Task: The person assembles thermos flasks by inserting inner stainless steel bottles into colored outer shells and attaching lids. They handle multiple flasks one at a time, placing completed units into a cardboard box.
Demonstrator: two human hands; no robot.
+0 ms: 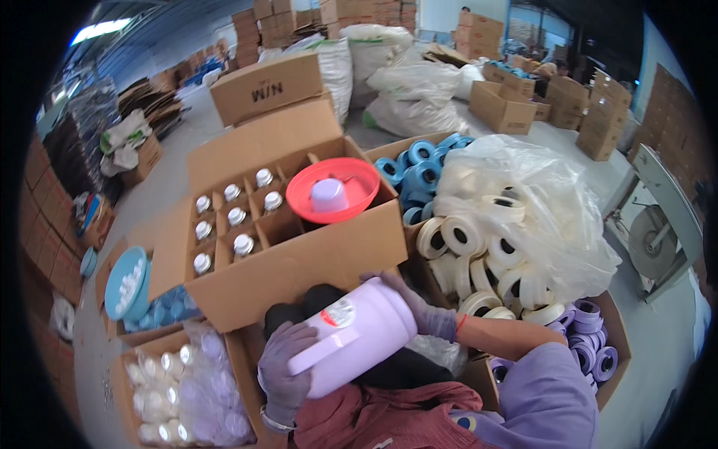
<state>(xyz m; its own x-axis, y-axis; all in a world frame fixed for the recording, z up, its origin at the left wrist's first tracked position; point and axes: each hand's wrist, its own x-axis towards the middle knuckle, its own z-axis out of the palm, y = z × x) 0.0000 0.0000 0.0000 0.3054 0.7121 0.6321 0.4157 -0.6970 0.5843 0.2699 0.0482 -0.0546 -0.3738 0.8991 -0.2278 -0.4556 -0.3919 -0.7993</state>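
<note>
A lilac thermos jug (374, 329) with a side handle and a red-and-white sticker lies tilted across my lap, between both hands. My left hand (286, 367), in a thin greyish glove, is closed round its lower-left end beside the handle. My right hand (430, 313), gloved too, grips the far right end from behind; some of its fingers are hidden by the jug. Just beyond stands an open divided carton (299, 262) with several silver-topped bottles (243, 244) in its cells. On its right part rests a red bowl (359, 206) with a lilac cup (329, 195) in it.
Right of me are boxes of blue rings (422, 176), cream rings (460, 236) under clear plastic, and purple rings (587, 322). At left, a blue basin (129, 284) holds white pieces, above a box of cream and lilac cups (173, 389). White sacks (411, 97) stand behind.
</note>
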